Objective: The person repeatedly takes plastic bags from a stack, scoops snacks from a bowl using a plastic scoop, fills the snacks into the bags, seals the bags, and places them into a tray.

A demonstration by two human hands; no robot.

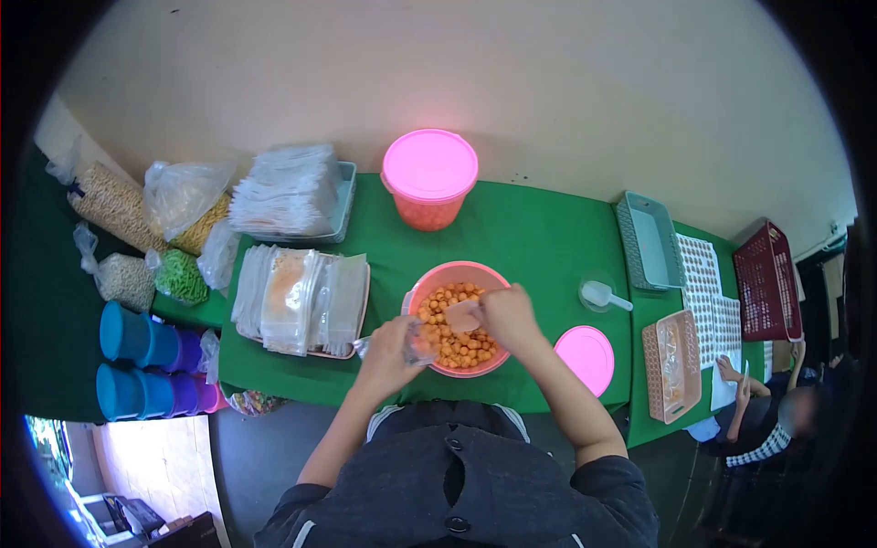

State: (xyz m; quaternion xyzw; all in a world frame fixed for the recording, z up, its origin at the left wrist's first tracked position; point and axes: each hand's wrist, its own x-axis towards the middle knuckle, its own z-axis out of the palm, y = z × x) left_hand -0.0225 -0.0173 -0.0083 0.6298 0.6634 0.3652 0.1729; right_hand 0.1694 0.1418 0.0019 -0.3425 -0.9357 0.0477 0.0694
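A pink tub (445, 271) full of round orange snack balls (450, 352) stands in front of me at the table's near side. My right hand (509, 315) is closed on a pale pink scoop (463, 316), held low over the snack balls. At the tub's left rim, my left hand (393, 354) grips a clear plastic bag (421, 343). The bag's mouth is close to the scoop; how much it contains I cannot make out. A round pink lid (585, 361) lies on the green cloth to the right of the tub.
Left of the tub, a tray of plastic pouches (290, 297) lies before stacked pouches (285, 190). A lidded pink bucket (430, 178) stands behind. On the right are a white scoop (604, 295), baskets (650, 240) and a co-worker (767, 420) beside sticker sheets (702, 283).
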